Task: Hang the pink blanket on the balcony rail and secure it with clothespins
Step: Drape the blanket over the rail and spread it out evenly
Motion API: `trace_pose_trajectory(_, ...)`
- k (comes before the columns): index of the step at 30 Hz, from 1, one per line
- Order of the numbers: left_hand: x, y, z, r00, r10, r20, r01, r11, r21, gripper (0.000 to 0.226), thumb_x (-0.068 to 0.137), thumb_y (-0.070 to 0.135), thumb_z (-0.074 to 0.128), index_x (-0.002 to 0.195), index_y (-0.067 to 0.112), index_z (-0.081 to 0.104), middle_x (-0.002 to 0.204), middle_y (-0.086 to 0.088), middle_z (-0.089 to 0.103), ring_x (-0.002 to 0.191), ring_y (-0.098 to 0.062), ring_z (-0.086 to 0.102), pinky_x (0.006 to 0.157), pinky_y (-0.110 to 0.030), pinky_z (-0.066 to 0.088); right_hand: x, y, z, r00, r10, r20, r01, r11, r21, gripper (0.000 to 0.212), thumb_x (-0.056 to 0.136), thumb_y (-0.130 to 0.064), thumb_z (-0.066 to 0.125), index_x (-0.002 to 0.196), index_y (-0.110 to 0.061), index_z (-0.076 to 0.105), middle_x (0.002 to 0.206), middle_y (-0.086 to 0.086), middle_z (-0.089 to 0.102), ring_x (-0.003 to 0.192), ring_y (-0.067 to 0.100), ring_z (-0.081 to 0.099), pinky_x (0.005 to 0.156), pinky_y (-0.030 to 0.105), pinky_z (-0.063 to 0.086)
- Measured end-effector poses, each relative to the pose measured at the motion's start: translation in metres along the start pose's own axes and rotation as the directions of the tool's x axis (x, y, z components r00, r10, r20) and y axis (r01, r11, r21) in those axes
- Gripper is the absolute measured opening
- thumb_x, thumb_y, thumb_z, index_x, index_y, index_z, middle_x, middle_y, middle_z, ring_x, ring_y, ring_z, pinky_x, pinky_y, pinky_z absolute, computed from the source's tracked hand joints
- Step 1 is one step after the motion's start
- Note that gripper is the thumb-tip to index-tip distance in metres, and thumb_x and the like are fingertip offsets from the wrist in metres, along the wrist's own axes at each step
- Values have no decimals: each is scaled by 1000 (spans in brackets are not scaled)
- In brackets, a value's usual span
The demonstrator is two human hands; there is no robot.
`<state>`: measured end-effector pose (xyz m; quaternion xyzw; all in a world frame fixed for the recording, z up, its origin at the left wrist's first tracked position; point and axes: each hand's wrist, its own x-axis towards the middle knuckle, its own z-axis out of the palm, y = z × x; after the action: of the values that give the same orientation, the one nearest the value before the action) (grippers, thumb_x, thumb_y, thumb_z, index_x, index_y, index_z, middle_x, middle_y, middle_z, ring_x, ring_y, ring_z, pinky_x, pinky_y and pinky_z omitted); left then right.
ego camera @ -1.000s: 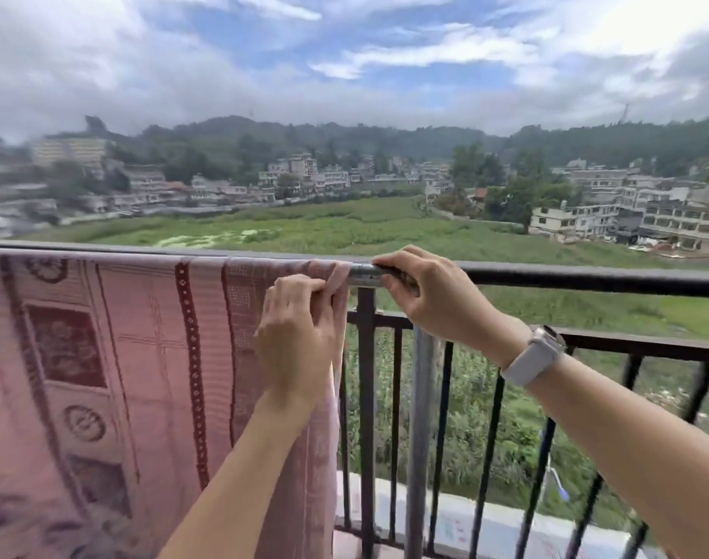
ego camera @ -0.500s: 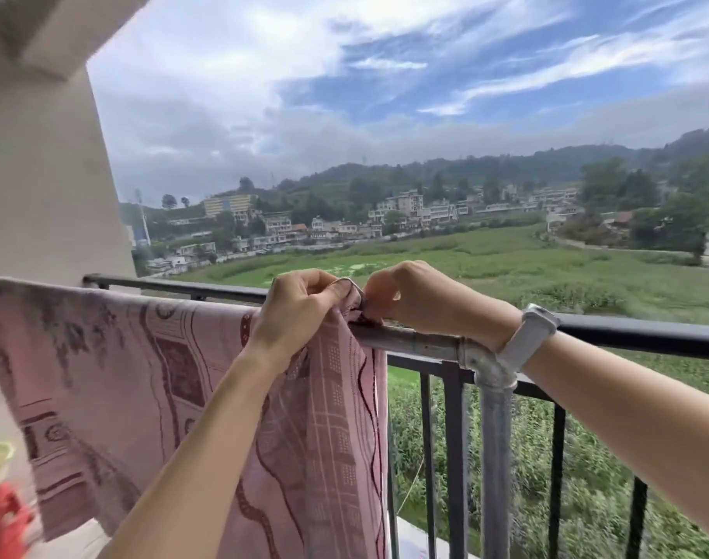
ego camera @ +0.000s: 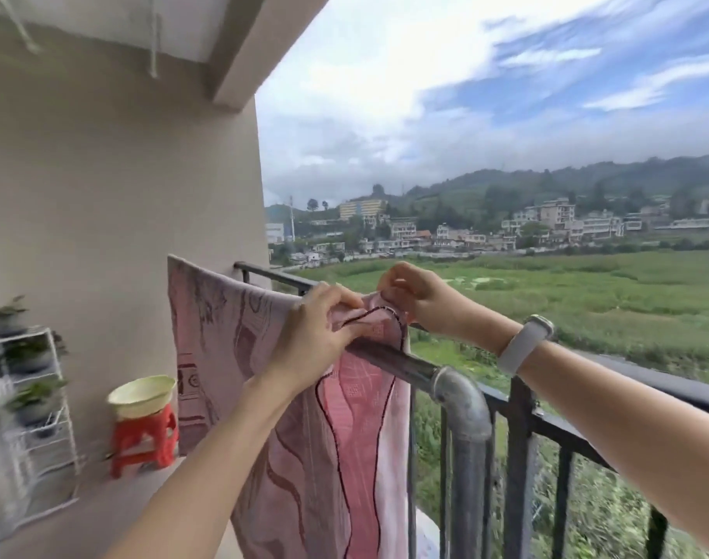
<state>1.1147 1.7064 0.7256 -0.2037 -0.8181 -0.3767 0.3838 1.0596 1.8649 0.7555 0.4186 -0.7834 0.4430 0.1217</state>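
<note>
Pink blanket hangs over rail, near wall end. My left hand pinches blanket's right edge on top; right hand pinches same fold, so it won't slip. No clothespin seen.

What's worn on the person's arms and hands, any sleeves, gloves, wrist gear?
Both forearms are bare to the frame edge: no sleeves or gloves in view. The left hand has nothing on it or its wrist. The right hand has a white band with a rounded, pale smartwatch-type body on its wrist. No rings can be made out.
</note>
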Motion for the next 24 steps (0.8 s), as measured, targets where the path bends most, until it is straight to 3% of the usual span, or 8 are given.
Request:
trace_pose_trajectory(3, 1, 19, -3, 985, -51, -168, 69, 993, 100, 14, 73, 11, 71, 74, 24, 66, 84, 14, 48, 81, 9, 50, 69, -3, 36, -4, 1, -9, 989, 11, 151, -39, 982, 185, 4, 94, -12, 44, 96, -10, 42, 79, 1, 50, 57, -3, 43, 56, 10, 37)
trace_pose_trajectory(6, 3, 40, -7, 970, -106, -220, 142, 978, 155, 18, 77, 1, 64, 78, 18, 70, 81, 13, 53, 78, 1, 53, 66, 0, 37, -11, 2, -11, 962, -18, 271, -16, 992, 122, 26, 84, -25, 61, 99, -18, 41, 76, -6, 50, 63, 5, 47, 59, 17, 41)
trace_pose_trajectory(10, 2, 69, -6, 943, -136, -305, 195, 966, 173, 14, 81, 4, 60, 82, 11, 71, 70, 11, 62, 60, 9, 54, 59, 0, 36, -12, -9, -13, 980, -175, 96, 192, 958, -215, 27, 79, -14, 61, 99, -14, 43, 83, 3, 56, 75, 26, 55, 65, 38, 45)
trace_pose_trajectory(13, -6, 81, -5, 918, -127, -375, 194, 970, 145, 11, 81, 5, 61, 82, 9, 71, 68, 9, 61, 56, 13, 53, 56, -1, 37, -13, -17, -31, 949, -313, 33, 309, 908, -281, 24, 78, -5, 59, 99, -9, 49, 89, 3, 57, 81, 24, 55, 70, 29, 45)
trace_pose_trajectory(17, -29, 85, 7, 931, -45, -363, 137, 963, 231, 8, 78, 7, 65, 82, 10, 72, 73, 7, 62, 63, 4, 55, 61, -2, 37, -33, -9, -39, 959, -282, 25, 272, 897, -348, 21, 78, -4, 60, 98, -10, 57, 87, -4, 56, 78, 14, 54, 69, 12, 41)
trace_pose_trajectory(21, -49, 79, 24, 937, -31, -349, 111, 971, 214, 8, 76, 11, 68, 83, 13, 73, 79, -1, 69, 75, -13, 62, 73, -23, 48, -64, 12, -36, 955, -293, -44, 259, 898, -355, 16, 76, -1, 63, 91, -9, 63, 82, -3, 60, 73, 17, 58, 68, 22, 48)
trace_pose_trajectory(24, -66, 81, 41, 947, -16, -319, 81, 978, 191, 11, 76, 9, 69, 85, 14, 73, 81, 0, 69, 75, -5, 59, 72, -15, 47, -87, 27, -39, 961, -269, -59, 230, 901, -367, 13, 78, -2, 64, 90, -7, 64, 79, -4, 60, 70, 16, 58, 66, 20, 47)
